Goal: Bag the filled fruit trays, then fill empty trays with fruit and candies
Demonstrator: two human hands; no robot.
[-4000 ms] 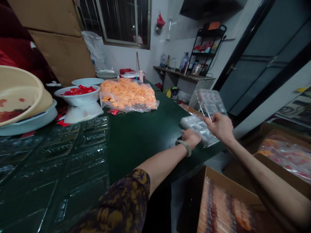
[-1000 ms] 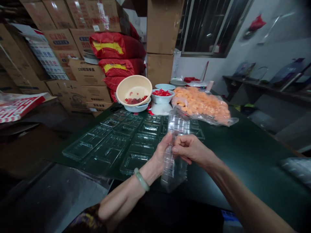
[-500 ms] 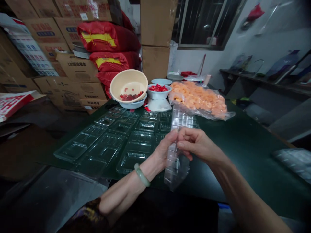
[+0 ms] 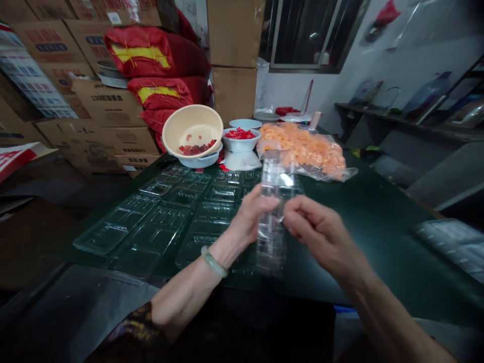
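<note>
**Clear tray held upright between both hands**

Head view. At the centre of the frame a clear tray [image 4: 270, 237] is held on edge above the near part of the green table [image 4: 378, 222] (whether it is a single shell or several nested together cannot be told). Its left edge is clasped by the left hand [image 4: 251, 217], with the fingers closed around it and a pale bangle [image 4: 214, 262] on the wrist. Its right edge is pinched by the narrowly curled fingertips of the right hand [image 4: 321, 237].

Left of centre, a sheet of laid-out trays [image 4: 166, 217] is spread flat on the table just beyond the hands. In the upper middle a beige bowl [image 4: 191, 128] with a few red pieces is seen. Beside it stand a white bowl [image 4: 241, 138] of red pieces and a bag of orange pieces [image 4: 306, 148]. Cartons [image 4: 109, 103] and red sacks [image 4: 151, 55] are stacked at the upper left.

The step in hand is judged to be the parting or readying of the held tray at its edges. For such thin plastic a light pinch at one rim would be called for, while the other side is steadied.
</note>
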